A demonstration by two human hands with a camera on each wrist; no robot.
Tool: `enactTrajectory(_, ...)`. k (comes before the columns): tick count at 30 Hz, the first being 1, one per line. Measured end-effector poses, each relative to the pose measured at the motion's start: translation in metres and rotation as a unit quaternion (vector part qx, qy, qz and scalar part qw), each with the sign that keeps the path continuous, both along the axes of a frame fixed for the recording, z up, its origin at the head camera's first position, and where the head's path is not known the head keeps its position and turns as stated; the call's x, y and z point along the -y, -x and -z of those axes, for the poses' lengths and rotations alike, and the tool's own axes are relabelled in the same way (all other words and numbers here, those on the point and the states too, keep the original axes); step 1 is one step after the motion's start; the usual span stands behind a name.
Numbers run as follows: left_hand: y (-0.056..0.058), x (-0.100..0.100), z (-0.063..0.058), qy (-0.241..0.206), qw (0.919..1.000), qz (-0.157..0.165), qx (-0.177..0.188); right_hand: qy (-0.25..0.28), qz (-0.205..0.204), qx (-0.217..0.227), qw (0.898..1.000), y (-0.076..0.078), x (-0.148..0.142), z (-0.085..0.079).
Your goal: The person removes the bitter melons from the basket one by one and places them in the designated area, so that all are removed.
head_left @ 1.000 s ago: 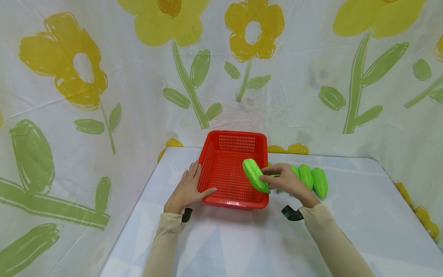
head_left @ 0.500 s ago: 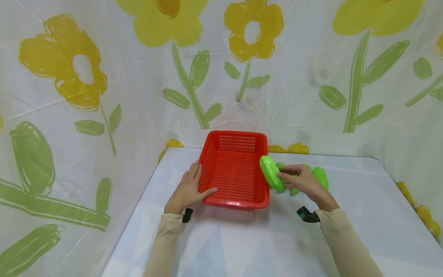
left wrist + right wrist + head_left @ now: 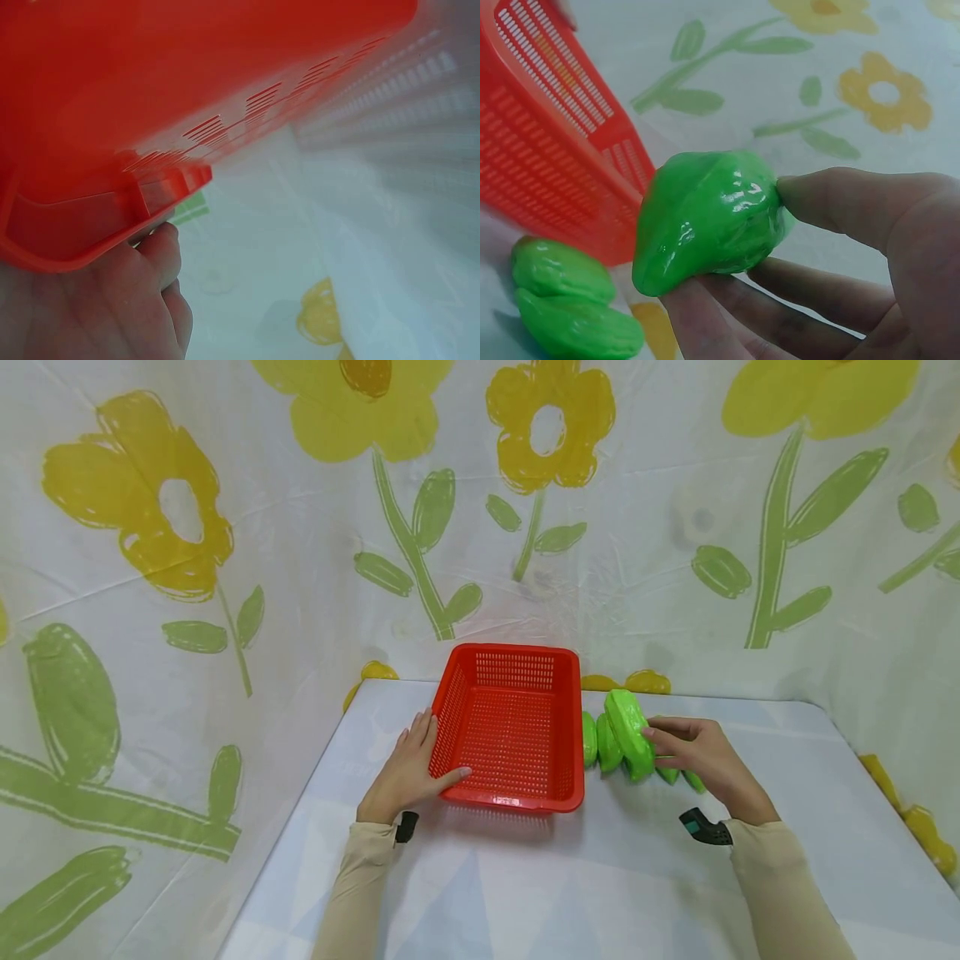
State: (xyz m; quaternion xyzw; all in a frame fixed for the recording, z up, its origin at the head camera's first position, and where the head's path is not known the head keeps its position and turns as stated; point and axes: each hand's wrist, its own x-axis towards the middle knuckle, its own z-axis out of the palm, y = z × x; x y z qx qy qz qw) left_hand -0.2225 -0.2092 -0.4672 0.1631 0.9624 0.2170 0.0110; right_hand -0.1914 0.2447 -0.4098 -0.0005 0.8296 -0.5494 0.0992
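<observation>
My right hand (image 3: pixel 712 764) pinches a glossy green, ridged, gourd-like vegetable (image 3: pixel 628 727) between thumb and fingers. Its tapered end (image 3: pixel 654 279) points toward the lower left in the right wrist view. The vegetable overlaps a row of similar ones to the right of a red plastic basket (image 3: pixel 502 802). At the basket's front left corner lies my left hand (image 3: pixel 405 768), fingers stretched along the left side and thumb over the front rim. From the left wrist, that hand (image 3: pixel 112 307) shows right against the red rim. Nothing lies inside the basket.
Two green vegetables (image 3: pixel 608 745) sit close to the basket's right wall; others (image 3: pixel 696 781) show partly behind my right hand. The pale patterned table (image 3: pixel 480 893) ends at a flower-printed curtain (image 3: pixel 645 568) at the back and left.
My right hand has moved right, carrying the green vegetable from over the basket's right side to over the row on the table. My left hand stays at the basket corner.
</observation>
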Motion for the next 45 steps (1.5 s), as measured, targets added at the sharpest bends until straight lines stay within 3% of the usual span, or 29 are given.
enactTrajectory(22, 0.0, -0.002, -0.003, 0.01, 1.0, 0.001, -0.001, -0.004, 0.056, -0.005, 0.998, -0.009, -0.06, 0.004)
enactTrajectory(45, 0.0, 0.0, 0.0, 0.004, 1.0, -0.005, 0.004, -0.013, 0.138, 0.022, 0.99, -0.008, -0.108, 0.03)
